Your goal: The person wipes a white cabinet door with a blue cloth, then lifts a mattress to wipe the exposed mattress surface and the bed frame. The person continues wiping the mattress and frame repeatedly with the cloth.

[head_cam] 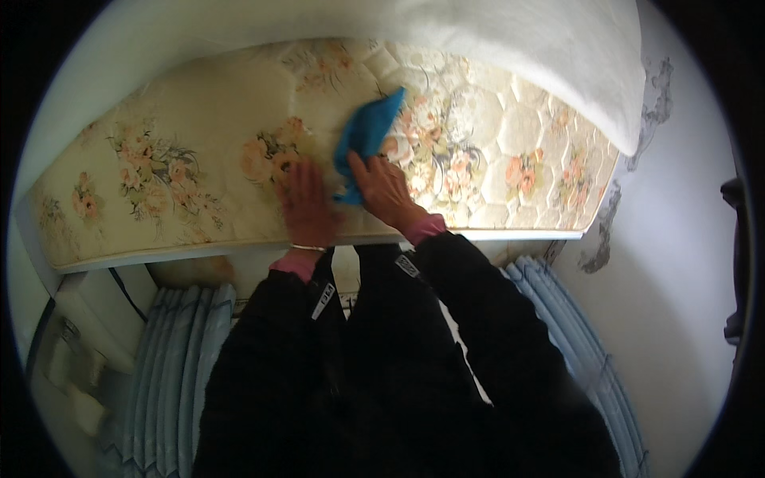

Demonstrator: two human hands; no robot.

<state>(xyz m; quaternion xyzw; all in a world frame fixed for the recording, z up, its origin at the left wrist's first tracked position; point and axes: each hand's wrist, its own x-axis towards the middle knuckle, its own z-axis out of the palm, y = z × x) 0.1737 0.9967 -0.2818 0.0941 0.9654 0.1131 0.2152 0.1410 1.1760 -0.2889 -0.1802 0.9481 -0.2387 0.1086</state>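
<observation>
A quilted pad with a floral print (227, 203) lies before me, cream with orange and pink flowers. On it, right of the middle, is a blue cloth (372, 125). My right hand (385, 188) grips the cloth's near part, while its far corner sticks up to a point. Just left of the cloth, my left hand (309, 200) rests palm down near the pad's front edge, holding nothing. That hand is blurred and wears a thin bracelet (308, 247). Pink cuffs show under both black sleeves.
White fabric (526, 42) hangs along the pad's far side. Gathered pale blue curtains (179, 358) hang at left, with more blue curtain (574, 334) at right. Beyond the pad's right end, the white wall (663, 257) has peeling patches. A pale ledge (514, 235) runs under the pad's front edge.
</observation>
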